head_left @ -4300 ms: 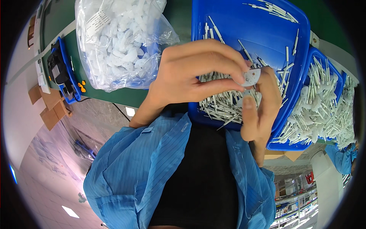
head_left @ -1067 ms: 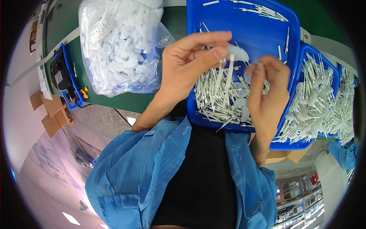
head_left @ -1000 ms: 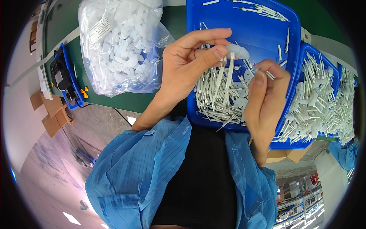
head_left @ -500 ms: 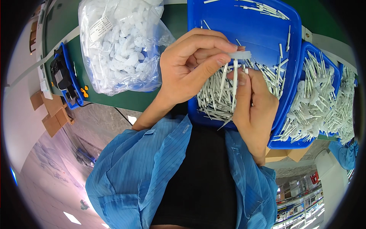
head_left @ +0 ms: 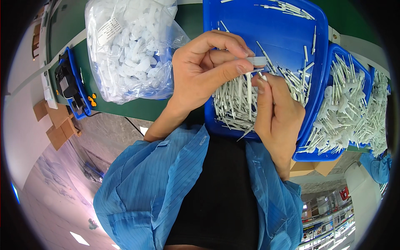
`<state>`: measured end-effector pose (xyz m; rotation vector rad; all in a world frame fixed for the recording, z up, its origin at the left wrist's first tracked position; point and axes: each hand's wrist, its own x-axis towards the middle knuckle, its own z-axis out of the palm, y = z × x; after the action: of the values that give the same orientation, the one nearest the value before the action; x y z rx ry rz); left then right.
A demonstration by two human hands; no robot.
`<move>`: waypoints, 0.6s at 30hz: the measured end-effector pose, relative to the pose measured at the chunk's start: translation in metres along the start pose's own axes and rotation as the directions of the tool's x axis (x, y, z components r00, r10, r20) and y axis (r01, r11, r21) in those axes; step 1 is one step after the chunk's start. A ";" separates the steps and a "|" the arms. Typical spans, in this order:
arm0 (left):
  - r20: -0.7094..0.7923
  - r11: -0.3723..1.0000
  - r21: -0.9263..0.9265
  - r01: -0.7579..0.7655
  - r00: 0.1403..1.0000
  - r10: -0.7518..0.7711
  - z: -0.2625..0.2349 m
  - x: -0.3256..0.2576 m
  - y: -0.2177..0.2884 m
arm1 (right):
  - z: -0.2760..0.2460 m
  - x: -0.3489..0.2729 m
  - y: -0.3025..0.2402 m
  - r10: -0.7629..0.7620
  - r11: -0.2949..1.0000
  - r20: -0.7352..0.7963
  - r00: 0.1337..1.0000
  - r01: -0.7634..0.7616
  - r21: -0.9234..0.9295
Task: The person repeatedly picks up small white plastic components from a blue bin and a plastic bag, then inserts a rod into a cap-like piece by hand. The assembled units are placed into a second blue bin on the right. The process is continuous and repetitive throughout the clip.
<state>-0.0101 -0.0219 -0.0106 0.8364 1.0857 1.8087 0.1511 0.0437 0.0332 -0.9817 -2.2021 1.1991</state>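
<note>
handling the small white cap and thin pin

the left hand (head_left: 204, 73) is closed in a pinch, thumb and forefinger gripping a small white plastic cap (head_left: 258, 61) above the near blue tray (head_left: 275, 29). the right hand (head_left: 278, 112) is closed around a thin white pin (head_left: 262, 76), its tip touching the cap. both parts look light and stiff; the pin looks slender enough to bend, so grip near its end. loose pins (head_left: 235, 102) lie below; a clear bag of white parts (head_left: 129, 50) sits to the left.
</note>
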 end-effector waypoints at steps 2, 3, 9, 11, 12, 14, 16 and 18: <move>0.023 1.000 0.018 0.013 1.000 -0.013 0.002 0.000 0.004 | 0.001 0.000 0.001 0.003 1.000 0.004 1.000 -0.003 0.008; 0.032 0.999 0.027 0.019 0.999 -0.020 0.003 -0.001 0.006 | 0.002 0.001 -0.001 0.011 1.000 -0.010 1.000 -0.011 0.017; 0.065 0.990 0.111 -0.082 0.995 0.075 0.007 0.000 0.006 | -0.002 0.004 -0.006 0.017 1.000 0.029 0.999 -0.018 0.023; 0.096 0.984 0.148 -0.095 0.992 0.081 0.003 0.002 0.009 | -0.003 0.003 -0.005 0.034 0.998 0.077 0.996 -0.037 0.047; 0.113 0.981 0.164 -0.101 0.990 0.083 0.001 0.002 0.010 | -0.002 0.003 -0.002 0.038 0.996 0.095 0.995 -0.045 0.076; 0.113 0.983 0.175 -0.054 0.993 0.035 -0.003 0.003 0.012 | -0.004 0.005 0.003 0.082 0.962 0.185 0.979 -0.126 0.241; 0.129 0.980 0.191 -0.053 0.991 0.029 -0.005 0.002 0.013 | -0.006 0.007 0.008 0.107 0.865 0.290 0.951 -0.233 0.444; 0.162 0.973 0.212 -0.094 0.985 0.060 -0.004 0.001 0.016 | -0.004 0.003 0.011 0.094 0.794 0.302 0.949 -0.255 0.553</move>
<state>-0.0188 -0.0267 0.0022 1.1457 1.1785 1.6743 0.1558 0.0519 0.0257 -0.8002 -1.7310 2.0404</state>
